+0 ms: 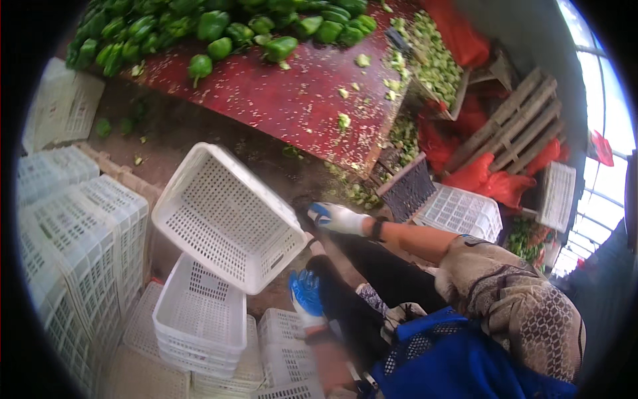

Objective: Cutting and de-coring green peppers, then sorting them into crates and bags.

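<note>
A white perforated plastic crate (232,213) is tilted, its open side toward me, above a stack of nested white crates (199,319). My left hand (306,296), in a white glove with blue fingers, is just beyond the crate's lower right corner. Its fingers are stretched out and hold nothing. Gloved the same way, my right hand (337,218) is close to the crate's right end, with a small gap between them. Its fingers point toward the crate, apart and without anything in them. What supports the tilted crate does not show clearly.
A red table (266,100) ahead bears a heap of green peppers (212,26) and scattered seeds. Stacked white crates (80,233) stand at left. On the right are a wooden pallet (512,123), red bags (492,179), a white crate (465,211) and a bin of green trimmings (432,56).
</note>
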A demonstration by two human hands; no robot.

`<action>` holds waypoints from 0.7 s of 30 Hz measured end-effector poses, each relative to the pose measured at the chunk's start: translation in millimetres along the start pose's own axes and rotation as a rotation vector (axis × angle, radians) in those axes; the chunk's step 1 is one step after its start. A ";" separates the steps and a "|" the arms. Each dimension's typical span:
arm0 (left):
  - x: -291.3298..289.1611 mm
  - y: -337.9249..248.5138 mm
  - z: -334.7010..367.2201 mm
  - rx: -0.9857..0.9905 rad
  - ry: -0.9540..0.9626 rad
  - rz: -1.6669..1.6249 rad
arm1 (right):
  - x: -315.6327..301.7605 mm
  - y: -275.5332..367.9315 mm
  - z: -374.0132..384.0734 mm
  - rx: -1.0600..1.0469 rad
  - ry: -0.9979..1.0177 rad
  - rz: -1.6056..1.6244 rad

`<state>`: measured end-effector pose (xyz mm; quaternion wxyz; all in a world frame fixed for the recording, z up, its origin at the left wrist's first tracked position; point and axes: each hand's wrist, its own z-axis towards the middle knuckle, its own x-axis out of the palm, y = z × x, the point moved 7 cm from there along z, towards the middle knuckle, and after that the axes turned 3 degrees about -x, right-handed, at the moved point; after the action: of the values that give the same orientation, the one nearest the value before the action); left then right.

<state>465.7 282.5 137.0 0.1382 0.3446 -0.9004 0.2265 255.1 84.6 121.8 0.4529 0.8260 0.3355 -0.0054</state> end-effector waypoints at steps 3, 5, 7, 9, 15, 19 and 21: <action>11.6 5.7 5.8 -0.035 0.079 0.159 | -44.8 -111.0 -110.2 0.250 0.000 -0.222; 8.0 10.3 13.5 -0.105 0.000 0.100 | -85.1 -163.0 -178.2 0.441 -0.032 -0.370; 8.6 15.4 20.4 -0.125 -0.031 0.200 | -117.3 -203.1 -219.2 0.572 -0.063 -0.456; -62.0 21.8 44.0 -0.194 -0.165 0.148 | -132.5 -223.4 -212.9 0.632 -0.077 -0.545; -49.4 22.7 46.1 -0.215 -0.142 0.133 | -165.6 -264.0 -152.7 0.650 -0.069 -0.746; 24.7 -10.9 49.8 0.153 0.145 0.964 | -156.2 -289.1 -98.9 0.492 -0.023 -0.898; 47.3 13.8 50.6 -0.065 -0.158 0.485 | -158.5 -323.9 -93.0 0.455 0.016 -0.962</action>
<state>417.3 239.8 108.4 0.0201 0.1304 -0.9716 0.1966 -76.3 185.5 -15.0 0.2062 0.6562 0.6701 -0.2789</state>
